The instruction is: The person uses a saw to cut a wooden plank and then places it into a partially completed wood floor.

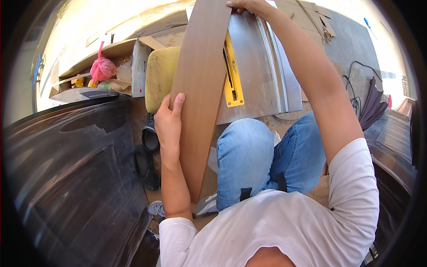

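Observation:
A long brown wood-grain plank (198,93) slants from the top of the view down beside my left knee. My left hand (170,118) is closed around its left edge, thumb on the top face. At the far end my right hand (249,6) grips the plank's right edge, fingers partly out of sight. Under and right of the plank lies a grey metal saw table (255,62) with a yellow slotted insert (234,91). The plank covers the table's left part and runs close along the insert. Whether a blade stands in the slot I cannot tell.
Left of the plank are a yellow padded seat (161,75), black clogs (144,167) and an open cardboard box (126,51) with a pink plastic bag (102,69). Dark glossy panels (75,178) stand at the left. A folded umbrella (371,104) and black cable (353,89) lie right.

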`<state>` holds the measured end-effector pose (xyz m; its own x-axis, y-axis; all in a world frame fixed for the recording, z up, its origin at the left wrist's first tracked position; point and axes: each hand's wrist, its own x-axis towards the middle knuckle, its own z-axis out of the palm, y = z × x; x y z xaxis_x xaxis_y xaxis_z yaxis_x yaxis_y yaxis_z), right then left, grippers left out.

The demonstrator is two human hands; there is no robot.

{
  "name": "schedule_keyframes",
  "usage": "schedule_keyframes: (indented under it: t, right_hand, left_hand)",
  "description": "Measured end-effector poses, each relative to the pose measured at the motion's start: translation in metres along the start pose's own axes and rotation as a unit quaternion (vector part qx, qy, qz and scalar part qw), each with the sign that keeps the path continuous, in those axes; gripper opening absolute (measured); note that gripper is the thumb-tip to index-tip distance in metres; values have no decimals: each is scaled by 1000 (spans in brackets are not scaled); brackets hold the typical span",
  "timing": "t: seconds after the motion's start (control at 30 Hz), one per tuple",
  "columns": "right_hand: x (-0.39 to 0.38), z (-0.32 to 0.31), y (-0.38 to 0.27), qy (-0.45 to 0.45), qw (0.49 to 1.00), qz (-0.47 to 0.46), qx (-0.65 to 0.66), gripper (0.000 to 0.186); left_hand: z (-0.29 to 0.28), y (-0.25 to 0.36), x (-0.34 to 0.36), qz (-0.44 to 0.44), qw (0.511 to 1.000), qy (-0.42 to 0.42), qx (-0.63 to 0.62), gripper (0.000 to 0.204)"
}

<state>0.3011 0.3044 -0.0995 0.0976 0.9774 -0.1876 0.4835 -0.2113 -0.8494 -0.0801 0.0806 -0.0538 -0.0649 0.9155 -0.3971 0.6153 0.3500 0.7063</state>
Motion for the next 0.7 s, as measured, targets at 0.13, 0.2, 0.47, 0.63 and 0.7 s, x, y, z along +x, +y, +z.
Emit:
schedule_keyframes:
  t: [0.13,0.2,0.47,0.63,0.7]
  right_hand:
    - [-2,-5,0,-8,999,2,45,94]
    - [-3,-7,-5,-44,995,6,87,91]
    - [-3,-6,2,5,993,-19,114,87]
    - [-1,0,-3,8,990,-9,143,88]
    - [-2,-3,-3,18,993,0,120,88]
  left_hand:
    - [6,-5,5,37,999,19,-20,58]
    - [5,0,6,46,999,24,-13,52]
    - [5,1,18,49,999,11,7,56]
    - [5,-6,26,72,997,23,8,58]
    - [5,-2,28,58,998,15,31,59]
